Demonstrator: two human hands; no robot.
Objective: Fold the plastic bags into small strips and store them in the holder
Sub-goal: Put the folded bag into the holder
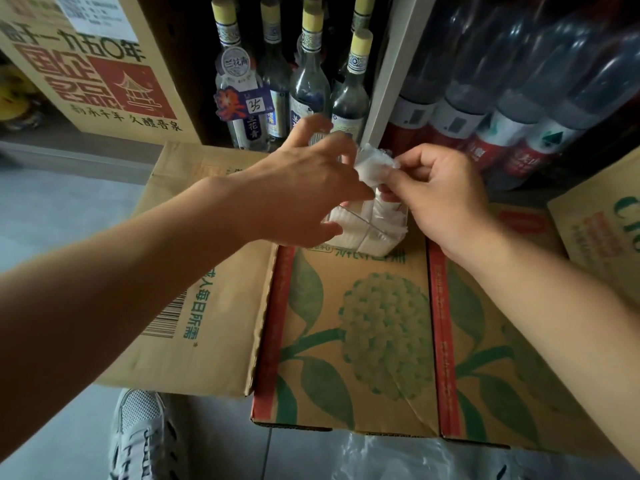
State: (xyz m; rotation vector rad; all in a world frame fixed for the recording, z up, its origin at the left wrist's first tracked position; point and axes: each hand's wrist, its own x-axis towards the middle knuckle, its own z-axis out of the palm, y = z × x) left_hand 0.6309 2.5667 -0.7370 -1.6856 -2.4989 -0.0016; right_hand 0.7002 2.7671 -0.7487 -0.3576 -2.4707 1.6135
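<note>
A clear plastic holder (363, 233) stands on a flattened cardboard box (360, 341) and is packed with several folded white bags. My left hand (301, 192) reaches over it from the left, thumb low and fingers curled round its near and top side. My right hand (440, 195) pinches a small folded white plastic bag (372, 164) between thumb and fingertips, just above the holder's open top. The left hand's fingertips touch this folded bag too. The holder's far side is hidden behind both hands.
Glass liquor bottles (308, 88) stand right behind the holder, with shrink-wrapped water bottles (519, 98) to the right past a white post. A big printed carton (97, 64) sits far left. A loose clear bag (398, 459) lies on the floor near my shoe (142, 434).
</note>
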